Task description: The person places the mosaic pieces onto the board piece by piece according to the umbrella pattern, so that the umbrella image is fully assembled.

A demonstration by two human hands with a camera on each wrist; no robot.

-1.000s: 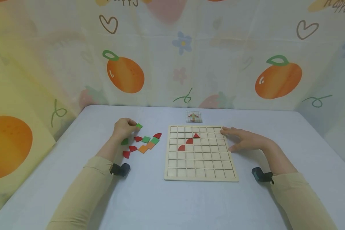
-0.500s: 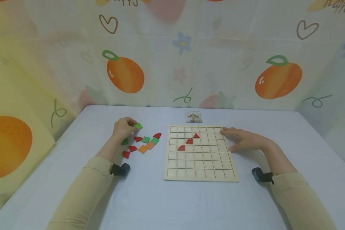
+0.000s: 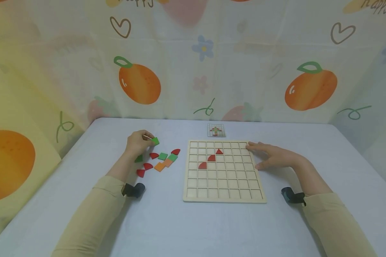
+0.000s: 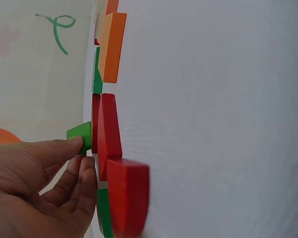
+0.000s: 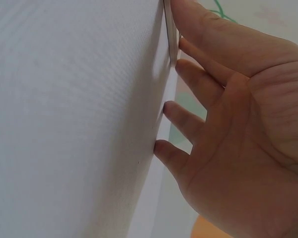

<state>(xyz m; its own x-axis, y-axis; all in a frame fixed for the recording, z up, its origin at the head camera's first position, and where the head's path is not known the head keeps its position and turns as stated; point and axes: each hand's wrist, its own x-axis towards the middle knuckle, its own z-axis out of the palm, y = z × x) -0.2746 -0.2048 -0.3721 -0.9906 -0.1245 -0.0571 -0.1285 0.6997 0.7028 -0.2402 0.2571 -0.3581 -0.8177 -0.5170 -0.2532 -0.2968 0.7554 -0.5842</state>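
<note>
At the far side of a loose group of flat pieces, my left hand (image 3: 138,144) pinches a green piece (image 3: 156,141) between thumb and fingers. The left wrist view shows the thumb on that green piece (image 4: 80,136), beside several red pieces (image 4: 127,196). My right hand (image 3: 275,155) rests at the right edge of a pale gridded board (image 3: 225,196), thumb and fingertips touching its rim. In the right wrist view the right hand (image 5: 228,124) has its fingers extended, some reaching the white cloth. On the board lie two red quarter-round pieces (image 3: 211,158) and a red triangle (image 3: 219,151).
Left of the board lie an orange square (image 3: 159,166), a green square (image 3: 162,156) and several red quarter-rounds (image 3: 148,166). A small pattern card (image 3: 216,130) lies behind the board. A printed curtain (image 3: 209,78) hangs behind the white table (image 3: 167,228).
The green piece in my left hand has tilted up slightly, with the left fingers shifting a little. My right hand and the board pieces stay as they were.
</note>
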